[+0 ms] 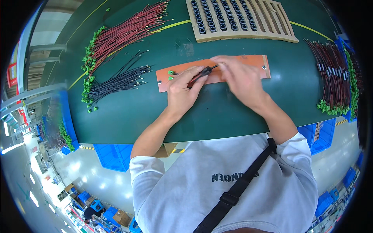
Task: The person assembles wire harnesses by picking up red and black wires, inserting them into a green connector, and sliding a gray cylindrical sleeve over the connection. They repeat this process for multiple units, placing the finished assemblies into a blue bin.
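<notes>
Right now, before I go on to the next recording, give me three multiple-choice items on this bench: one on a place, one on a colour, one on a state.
1. Where does the bundle of black wires lie?
A. To the person's left of the orange board
B. On the wooden tray
C. In a blue bin

2. What colour are the connectors on the red wire bundle at upper left?
A. White
B. Green
C. Yellow

3. What is the left hand doing?
A. Lying flat and empty on the mat
B. Pinching a small black ring on a wire, together with the right hand
C. Resting in the tray

Answers: 1 A, the black wires lie on the green mat left of the orange board; 2 B, green plugs cap the wire ends; 3 B, both hands meet over the board at the black ring.
</notes>
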Available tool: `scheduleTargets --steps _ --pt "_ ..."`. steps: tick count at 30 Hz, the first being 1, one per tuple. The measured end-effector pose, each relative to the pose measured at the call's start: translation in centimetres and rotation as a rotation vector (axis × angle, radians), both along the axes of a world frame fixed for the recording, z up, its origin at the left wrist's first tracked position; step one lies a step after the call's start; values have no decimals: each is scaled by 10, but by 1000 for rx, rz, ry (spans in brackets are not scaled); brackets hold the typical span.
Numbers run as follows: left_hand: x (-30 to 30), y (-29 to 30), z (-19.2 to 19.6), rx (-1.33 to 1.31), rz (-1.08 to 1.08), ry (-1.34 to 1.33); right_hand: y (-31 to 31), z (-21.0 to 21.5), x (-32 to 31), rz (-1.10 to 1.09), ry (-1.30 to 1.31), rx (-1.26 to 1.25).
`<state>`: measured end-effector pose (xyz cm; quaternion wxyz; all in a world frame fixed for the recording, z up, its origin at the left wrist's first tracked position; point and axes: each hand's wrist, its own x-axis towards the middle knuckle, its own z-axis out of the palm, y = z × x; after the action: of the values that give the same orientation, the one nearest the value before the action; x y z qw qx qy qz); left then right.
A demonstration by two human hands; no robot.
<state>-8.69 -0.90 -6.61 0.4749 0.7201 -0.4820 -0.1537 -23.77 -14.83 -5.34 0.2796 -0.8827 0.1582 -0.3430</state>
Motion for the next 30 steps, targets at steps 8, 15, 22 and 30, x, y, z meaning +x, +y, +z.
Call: scheduleTargets --steps 8,15,22,30 --pt "18 -28 37 119 -335 202 -51 -8 -39 243 -195 424" --pt "14 -61 12 234 -427 496 -46 -11 -37 119 -150 513" --pt "8 -54 1 168 -385 540 -36 -17 -34 -29 -80 666" --pt "15 -54 2 142 -461 570 -37 -23 -32 -9 -130 723"
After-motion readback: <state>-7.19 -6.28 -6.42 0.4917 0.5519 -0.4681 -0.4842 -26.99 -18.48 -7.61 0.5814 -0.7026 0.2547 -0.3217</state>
